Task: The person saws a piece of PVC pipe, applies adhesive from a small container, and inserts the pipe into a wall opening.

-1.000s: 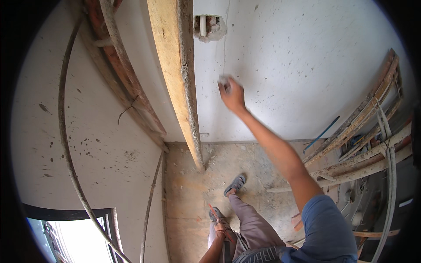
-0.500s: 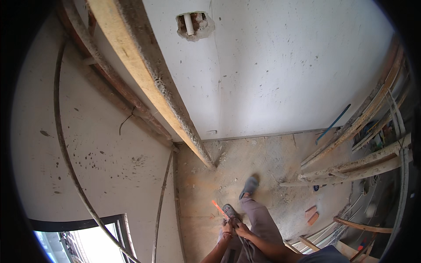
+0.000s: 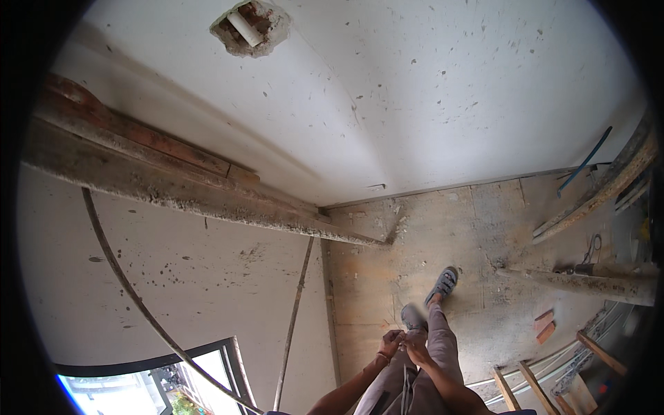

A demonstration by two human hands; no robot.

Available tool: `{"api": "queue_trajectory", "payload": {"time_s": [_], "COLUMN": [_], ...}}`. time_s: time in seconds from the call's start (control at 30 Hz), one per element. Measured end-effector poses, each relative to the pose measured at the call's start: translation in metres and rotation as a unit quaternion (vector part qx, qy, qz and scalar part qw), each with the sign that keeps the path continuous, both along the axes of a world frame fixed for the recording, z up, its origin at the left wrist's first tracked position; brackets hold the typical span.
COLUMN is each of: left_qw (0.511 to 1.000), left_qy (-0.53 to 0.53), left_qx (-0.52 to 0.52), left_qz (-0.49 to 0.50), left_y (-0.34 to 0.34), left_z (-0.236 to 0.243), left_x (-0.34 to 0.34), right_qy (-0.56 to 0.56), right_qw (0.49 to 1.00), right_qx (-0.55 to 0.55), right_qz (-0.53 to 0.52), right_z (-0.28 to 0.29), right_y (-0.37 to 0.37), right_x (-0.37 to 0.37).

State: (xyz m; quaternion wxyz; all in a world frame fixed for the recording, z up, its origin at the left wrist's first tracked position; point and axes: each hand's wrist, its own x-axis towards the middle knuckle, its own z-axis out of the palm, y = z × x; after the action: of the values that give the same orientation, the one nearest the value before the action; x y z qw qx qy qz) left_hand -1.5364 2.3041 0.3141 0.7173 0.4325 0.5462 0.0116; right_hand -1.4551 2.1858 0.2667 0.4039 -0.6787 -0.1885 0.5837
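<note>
Close together in front of my legs, my left hand [image 3: 391, 342] and my right hand [image 3: 415, 348] have their fingers bent in and pressed together. Whatever lies between the fingertips is too small or hidden to make out. A bracelet shows at the left wrist. Below the hands are my greyish trousers [image 3: 443, 346], with a dangling cord at the waist. My grey shoes [image 3: 443, 283] stand on the dusty floor [image 3: 373, 277], one ahead of the other.
A mortar-crusted timber [image 3: 207, 204] leans at the left beside a thin pole [image 3: 294, 318]. In the white wall [image 3: 443, 104] a broken hole exposes a pipe [image 3: 245, 29]. Brick pieces [image 3: 545, 326], poles [image 3: 588, 283] and a blue rod [image 3: 585, 160] are at the right.
The view has swung, so the wall hole shifts left and the floor right. My feet have stepped. An orange strip that stuck out from my hands no longer shows.
</note>
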Motion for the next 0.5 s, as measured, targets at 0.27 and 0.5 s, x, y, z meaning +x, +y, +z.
{"api": "queue_trajectory", "payload": {"time_s": [0.27,0.5], "left_qw": [0.997,0.977], "left_qy": [0.032,0.043], "left_qx": [0.000,0.014], "left_qz": [0.065,0.210], "left_y": [0.032,0.044], "left_z": [0.010,0.006], "left_x": [0.026,0.084], "right_qy": [-0.343,-0.124], "right_qw": [0.917,0.989], "right_qx": [0.180,0.044], "right_qz": [0.090,0.067], "right_z": [0.033,0.053], "right_y": [0.041,0.044], "right_x": [0.035,0.094]}}
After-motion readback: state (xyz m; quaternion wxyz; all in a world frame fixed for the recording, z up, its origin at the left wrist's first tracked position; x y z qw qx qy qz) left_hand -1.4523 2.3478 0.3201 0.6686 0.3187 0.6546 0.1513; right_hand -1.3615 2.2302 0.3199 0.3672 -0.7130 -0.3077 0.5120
